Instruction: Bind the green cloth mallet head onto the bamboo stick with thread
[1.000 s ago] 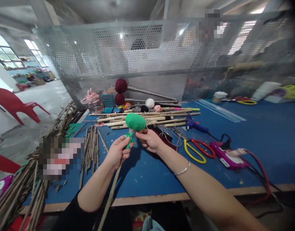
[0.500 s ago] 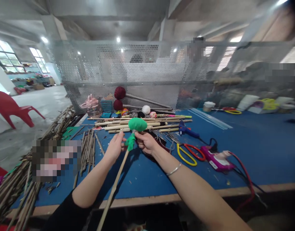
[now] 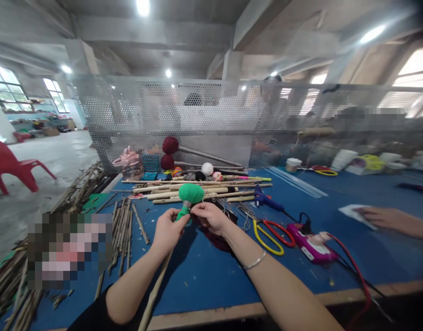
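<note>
A mallet with a rounded green head (image 3: 191, 193) on a pale wooden stick (image 3: 155, 290) leans up from the table's front edge. Below the head its neck has a grey band (image 3: 187, 204), with loose green cloth ends under that. My left hand (image 3: 169, 231) is closed around the stick and the gathered green cloth. Right beside the neck, the fingertips of my right hand (image 3: 211, 217) are pinched together; what lies between them is too small to make out. Dark red material (image 3: 216, 240) lies under my right hand, partly hidden.
Scissors (image 3: 270, 236) with yellow and red handles, a blue glue gun (image 3: 266, 201) and a purple power strip (image 3: 313, 246) lie to the right. Behind are wooden sticks (image 3: 163, 195) and dark red mallets (image 3: 170, 145). Another person's hand (image 3: 380, 216) holds something white at far right.
My left hand has closed around the stick and green cloth, where its fingers were looser before. The view has tilted up slightly. Another person's hand has come in at the right.
</note>
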Demonstrator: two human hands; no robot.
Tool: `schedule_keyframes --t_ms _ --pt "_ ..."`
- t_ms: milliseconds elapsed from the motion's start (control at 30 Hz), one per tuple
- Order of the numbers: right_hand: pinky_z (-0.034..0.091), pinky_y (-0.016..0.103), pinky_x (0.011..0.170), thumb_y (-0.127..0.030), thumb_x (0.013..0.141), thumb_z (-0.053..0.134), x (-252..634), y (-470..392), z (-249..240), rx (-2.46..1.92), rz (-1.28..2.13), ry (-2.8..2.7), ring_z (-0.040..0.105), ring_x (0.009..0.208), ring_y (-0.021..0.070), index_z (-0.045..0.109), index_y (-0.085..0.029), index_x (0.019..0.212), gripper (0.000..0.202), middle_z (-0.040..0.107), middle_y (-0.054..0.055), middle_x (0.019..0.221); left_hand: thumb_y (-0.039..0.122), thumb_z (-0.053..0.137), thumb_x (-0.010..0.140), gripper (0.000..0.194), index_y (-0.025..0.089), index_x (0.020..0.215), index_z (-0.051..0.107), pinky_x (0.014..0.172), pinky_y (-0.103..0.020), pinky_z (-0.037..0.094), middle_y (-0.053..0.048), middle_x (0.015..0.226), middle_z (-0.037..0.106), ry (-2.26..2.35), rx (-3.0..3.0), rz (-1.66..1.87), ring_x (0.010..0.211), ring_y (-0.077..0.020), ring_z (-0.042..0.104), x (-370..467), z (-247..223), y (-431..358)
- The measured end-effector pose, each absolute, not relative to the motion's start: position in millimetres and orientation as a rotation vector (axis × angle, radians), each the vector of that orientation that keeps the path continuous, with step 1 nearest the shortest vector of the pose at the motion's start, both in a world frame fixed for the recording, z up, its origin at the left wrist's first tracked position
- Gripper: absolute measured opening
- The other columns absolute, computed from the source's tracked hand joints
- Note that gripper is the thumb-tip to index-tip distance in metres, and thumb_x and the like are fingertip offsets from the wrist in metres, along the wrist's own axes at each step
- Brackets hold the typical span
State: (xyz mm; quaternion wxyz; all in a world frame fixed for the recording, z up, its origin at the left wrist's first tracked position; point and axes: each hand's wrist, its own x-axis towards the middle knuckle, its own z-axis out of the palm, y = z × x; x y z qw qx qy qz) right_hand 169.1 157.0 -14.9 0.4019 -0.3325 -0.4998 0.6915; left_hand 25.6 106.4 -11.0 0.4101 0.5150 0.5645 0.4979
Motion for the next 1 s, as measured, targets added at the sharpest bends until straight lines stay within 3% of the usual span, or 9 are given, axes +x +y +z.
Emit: schedule_keyframes --t_ms 467,633,767,867,1000 --pt "0.003 0.015 0.031 -0.031 0.057 0.076 159 156 -18 -0.761 1.886 -1.017 0.012 0.033 0.0002 0.048 -0.016 0.072 0.035 0.026 -0.013 0.041 0.037 0.071 0.061 0.033 0.015 0.068 0.047 0.032 -0.012 0.023 0.007 0.043 0.045 0.923 0.880 1.263 0.032 -0.0016 0.036 25 -15 112" --pt "0.005 0.013 0.030 -0.036 0.059 0.076 155 156 -17 -0.742 2.119 -0.905 0.010 0.033 0.0000 0.054 -0.013 0.078 0.037 0.021 -0.014 0.039 0.036 0.064 0.070 0.025 0.015 0.074 0.051 0.032 -0.010 0.028 0.005 0.045 0.047 0.871 0.610 1.130 0.031 -0.0019 0.039 26 -16 112" --pt "0.007 0.013 0.030 -0.035 0.055 0.078 150 159 -25 -0.781 1.969 -0.881 0.015 0.032 -0.0003 0.052 -0.014 0.073 0.038 0.028 -0.012 0.039 0.040 0.053 0.077 0.028 0.011 0.075 0.054 0.034 -0.013 0.037 -0.001 0.052 0.054 0.942 0.553 0.990 0.036 -0.0048 0.047 24 -12 112" --pt "0.005 0.014 0.031 -0.034 0.052 0.079 144 159 -31 -0.805 1.921 -0.891 0.012 0.032 -0.0006 0.045 -0.016 0.066 0.041 0.027 -0.013 0.039 0.051 0.045 0.078 0.038 0.014 0.081 0.052 0.037 -0.018 0.042 -0.002 0.056 0.055 1.058 0.624 1.033 0.042 -0.0097 0.054 23 -8 110" --pt "0.004 0.015 0.032 -0.038 0.051 0.078 139 154 -28 -0.891 1.858 -0.992 0.010 0.034 -0.0001 0.045 -0.016 0.067 0.043 0.023 -0.014 0.038 0.055 0.061 0.064 0.046 0.017 0.085 0.047 0.030 -0.014 0.029 0.006 0.050 0.046 1.179 0.860 1.171 0.035 -0.0063 0.043 26 -10 108"
